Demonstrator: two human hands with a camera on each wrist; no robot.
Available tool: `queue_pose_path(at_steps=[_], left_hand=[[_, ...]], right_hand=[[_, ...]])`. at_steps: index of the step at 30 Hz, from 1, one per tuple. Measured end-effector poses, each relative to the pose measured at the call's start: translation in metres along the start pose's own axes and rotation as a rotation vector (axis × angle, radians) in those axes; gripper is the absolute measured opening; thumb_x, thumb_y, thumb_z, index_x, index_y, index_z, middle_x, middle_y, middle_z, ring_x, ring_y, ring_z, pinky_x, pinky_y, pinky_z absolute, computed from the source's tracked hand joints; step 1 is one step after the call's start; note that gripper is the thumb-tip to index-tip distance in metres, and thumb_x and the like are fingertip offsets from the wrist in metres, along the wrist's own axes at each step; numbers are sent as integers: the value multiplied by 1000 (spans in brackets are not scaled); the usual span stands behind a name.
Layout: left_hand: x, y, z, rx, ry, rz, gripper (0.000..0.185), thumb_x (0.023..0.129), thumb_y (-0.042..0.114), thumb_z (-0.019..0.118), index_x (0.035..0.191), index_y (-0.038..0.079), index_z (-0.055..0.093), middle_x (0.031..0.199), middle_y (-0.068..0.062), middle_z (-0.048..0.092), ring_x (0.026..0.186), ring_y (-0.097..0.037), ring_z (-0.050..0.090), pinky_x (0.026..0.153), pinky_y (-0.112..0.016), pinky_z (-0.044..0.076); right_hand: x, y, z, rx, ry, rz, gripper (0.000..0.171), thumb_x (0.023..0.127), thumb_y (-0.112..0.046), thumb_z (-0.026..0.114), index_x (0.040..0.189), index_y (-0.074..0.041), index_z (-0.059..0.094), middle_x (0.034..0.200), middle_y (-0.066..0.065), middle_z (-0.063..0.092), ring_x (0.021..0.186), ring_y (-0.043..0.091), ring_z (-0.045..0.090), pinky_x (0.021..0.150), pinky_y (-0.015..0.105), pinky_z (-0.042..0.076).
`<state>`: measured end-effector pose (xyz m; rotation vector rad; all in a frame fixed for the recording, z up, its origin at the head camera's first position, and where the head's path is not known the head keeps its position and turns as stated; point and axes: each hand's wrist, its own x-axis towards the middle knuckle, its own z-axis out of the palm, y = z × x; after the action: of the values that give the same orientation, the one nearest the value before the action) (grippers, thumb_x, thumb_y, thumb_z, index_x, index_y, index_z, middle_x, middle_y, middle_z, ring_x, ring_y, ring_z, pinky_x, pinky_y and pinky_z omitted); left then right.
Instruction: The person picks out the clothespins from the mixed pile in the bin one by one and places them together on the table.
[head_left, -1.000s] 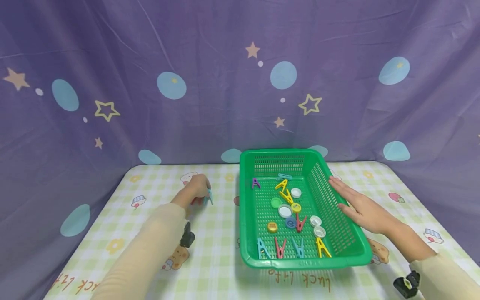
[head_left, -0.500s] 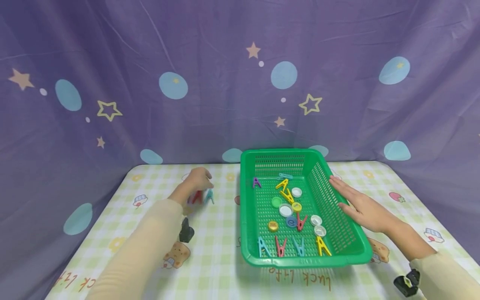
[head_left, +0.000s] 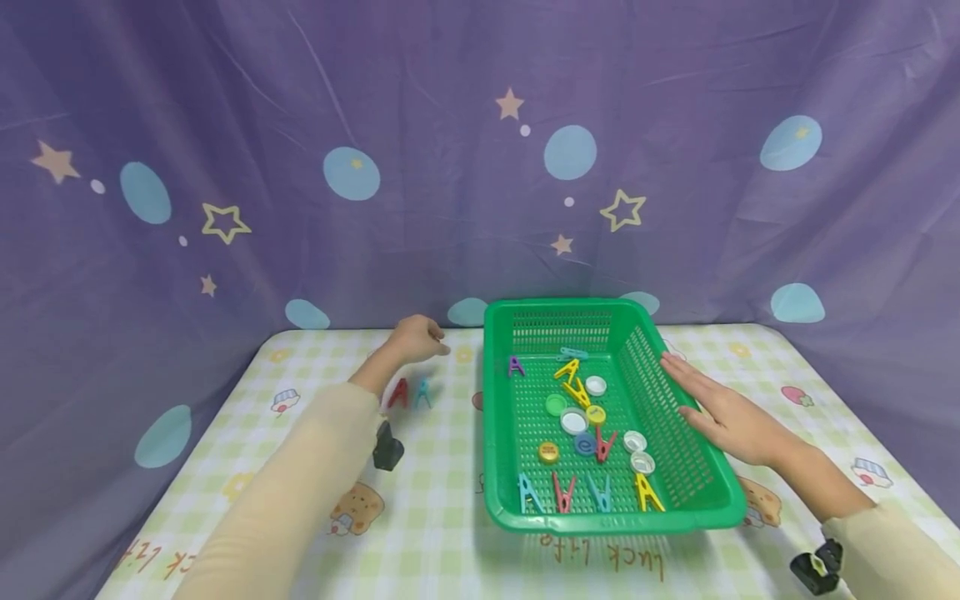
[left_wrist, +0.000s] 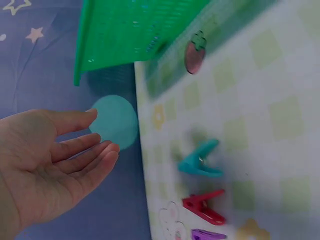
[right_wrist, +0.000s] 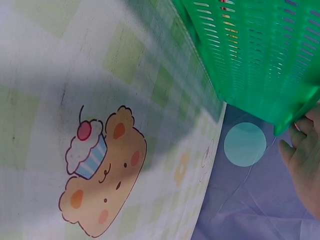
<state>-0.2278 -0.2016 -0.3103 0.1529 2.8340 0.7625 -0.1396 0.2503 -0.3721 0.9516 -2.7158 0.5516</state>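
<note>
Above the table's far edge, the left hand [head_left: 418, 337] hangs with fingers loosely spread, holding nothing. Just below it on the checked tablecloth [head_left: 442, 533] stand a teal clothespin [head_left: 423, 393] and a red clothespin [head_left: 398, 393], side by side, jaws downward. Opposite, the right hand [head_left: 723, 412] lies flat, fingers straight, on the right rim of the green basket [head_left: 517, 521].

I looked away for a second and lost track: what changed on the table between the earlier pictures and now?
The left hand let go of the teal clip, leaving it standing beside the red clip on the table, then lifted away toward the basket, fingers relaxed and holding nothing. The right hand stayed resting flat on the basket's right rim; the basket and its contents did not move.
</note>
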Motion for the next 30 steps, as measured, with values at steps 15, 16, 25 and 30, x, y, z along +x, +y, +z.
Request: queue_pose_path(at_steps=[15, 16, 25, 30], left_hand=[[15, 66, -4, 14, -30, 112, 45, 93, 23, 63, 131, 0, 56, 132, -16, 59, 126, -32, 53, 105, -41, 48], [16, 71, -3, 18, -36, 123, 46, 93, 23, 63, 132, 0, 55, 133, -16, 59, 127, -31, 52, 105, -41, 48], [27, 117, 6, 27, -57, 173, 42, 92, 21, 65, 129, 2, 58, 135, -12, 59, 128, -29, 53, 106, -39, 48], [38, 136, 23, 78, -104, 220, 41, 92, 19, 65, 128, 2, 59, 134, -11, 60, 129, -28, 51, 108, -38, 46]], right_hand=[[-2, 1, 2, 8, 11, 12, 64, 96, -18, 53, 152, -9, 25, 159, 16, 26, 145, -10, 5, 103, -8, 3], [-2, 1, 2, 8, 12, 10, 64, 96, -18, 53, 152, -9, 25, 159, 16, 27, 145, -10, 5, 103, -8, 3], [-1, 0, 0, 11, 5, 7, 64, 97, -18, 53, 153, -9, 24, 160, 15, 25, 148, -3, 9, 102, -8, 2], [0, 0, -1, 12, 3, -7, 64, 97, -18, 53, 153, -9, 24, 159, 15, 25, 147, -3, 9, 102, -8, 2]])
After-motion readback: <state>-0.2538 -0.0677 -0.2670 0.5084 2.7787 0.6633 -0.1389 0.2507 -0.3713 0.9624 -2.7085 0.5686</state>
